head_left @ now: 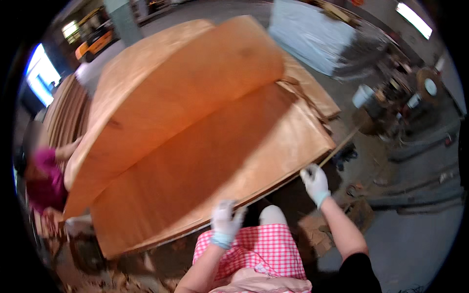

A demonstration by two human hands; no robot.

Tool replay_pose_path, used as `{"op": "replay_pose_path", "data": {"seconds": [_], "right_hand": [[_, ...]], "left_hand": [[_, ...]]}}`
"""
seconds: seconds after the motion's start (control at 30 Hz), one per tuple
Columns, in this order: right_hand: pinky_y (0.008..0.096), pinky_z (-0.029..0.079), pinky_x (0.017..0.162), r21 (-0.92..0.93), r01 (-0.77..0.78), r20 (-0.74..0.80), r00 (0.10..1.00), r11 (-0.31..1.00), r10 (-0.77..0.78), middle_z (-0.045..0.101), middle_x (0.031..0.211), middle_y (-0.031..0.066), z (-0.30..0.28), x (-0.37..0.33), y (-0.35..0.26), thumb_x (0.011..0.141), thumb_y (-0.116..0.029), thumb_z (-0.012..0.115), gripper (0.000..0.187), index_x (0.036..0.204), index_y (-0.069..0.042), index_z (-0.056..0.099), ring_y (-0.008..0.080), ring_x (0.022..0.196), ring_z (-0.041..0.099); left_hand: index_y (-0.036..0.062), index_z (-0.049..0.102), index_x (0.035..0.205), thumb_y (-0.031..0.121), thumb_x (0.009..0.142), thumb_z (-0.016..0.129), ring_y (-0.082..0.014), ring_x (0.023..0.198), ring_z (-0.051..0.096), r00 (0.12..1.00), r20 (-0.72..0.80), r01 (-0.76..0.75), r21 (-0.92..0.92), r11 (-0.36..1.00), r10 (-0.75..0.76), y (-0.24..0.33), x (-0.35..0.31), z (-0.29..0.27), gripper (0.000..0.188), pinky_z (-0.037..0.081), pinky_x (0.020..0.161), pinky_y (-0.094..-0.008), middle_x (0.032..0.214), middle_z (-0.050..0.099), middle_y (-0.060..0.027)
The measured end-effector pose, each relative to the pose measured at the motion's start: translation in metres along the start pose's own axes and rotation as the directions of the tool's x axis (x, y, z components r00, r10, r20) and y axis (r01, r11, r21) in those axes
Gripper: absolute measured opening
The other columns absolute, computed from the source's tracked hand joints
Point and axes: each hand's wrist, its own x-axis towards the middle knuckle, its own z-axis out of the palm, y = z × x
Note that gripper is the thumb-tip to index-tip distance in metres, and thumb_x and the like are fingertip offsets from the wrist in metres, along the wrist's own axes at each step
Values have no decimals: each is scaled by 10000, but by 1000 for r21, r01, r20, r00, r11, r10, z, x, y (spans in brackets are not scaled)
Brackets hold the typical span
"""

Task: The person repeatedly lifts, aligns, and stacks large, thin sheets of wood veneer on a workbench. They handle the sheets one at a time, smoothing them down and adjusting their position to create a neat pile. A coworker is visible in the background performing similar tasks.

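A broad stack of thin wood veneer sheets [288,139] lies in front of me. Its top sheet [195,88] is lifted and curls away from me, its shaded underside showing. My left hand [225,223], in a white glove, is at the stack's near edge with thumb and fingers apart. Further right, my gloved right hand [315,183] is closed at the near right corner, around the end of a thin wooden stick [339,148] that slants off to the upper right. At the left, a person in a magenta top [48,178] has a hand at the lifted sheet's edge.
A plastic-wrapped pale block [312,36] stands beyond the stack. To the right are a white bucket [362,96] and cluttered machine parts [400,97]. More stacked sheets [66,110] rise behind the person. A forklift [94,44] and a pillar [122,22] stand far left.
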Motion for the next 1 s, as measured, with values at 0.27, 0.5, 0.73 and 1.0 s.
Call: {"op": "replay_pose_path", "data": {"seconds": [0.27,0.5,0.73,1.0], "right_hand": [[346,422,976,580,-180,500,849,795,-172,537,1307,215,70,-151,-163,904,-117,640,136,959,-8,581,227,1147,541],[305,503,887,210,3,639,756,978,-140,673,1042,139,106,-157,-206,910,-112,628,190,1053,14,633,187,963,648],[315,499,769,-121,238,671,735,964,-98,642,834,111,73,-58,-122,849,-92,642,106,884,7,652,203,785,629],[370,500,739,-396,363,612,789,844,-53,668,836,159,95,-38,-131,809,-178,689,208,876,17,660,284,790,650]], "left_hand": [[41,667,914,65,727,682,-301,816,628,992,-109,-6,-516,857,-58,52,-46,-52,189,520,723,-371,891,645,-143],[11,665,800,-11,814,695,-115,777,598,839,-149,209,-800,562,-523,-14,-105,-124,39,495,704,-260,819,632,-45],[22,671,770,-40,739,711,-97,685,578,304,-565,317,-699,641,-767,-238,-198,-268,80,494,651,-269,737,656,-15],[-14,689,840,72,760,724,-125,669,568,70,-724,777,-391,492,-686,-384,-277,-417,122,475,653,-290,776,680,-57]]}}
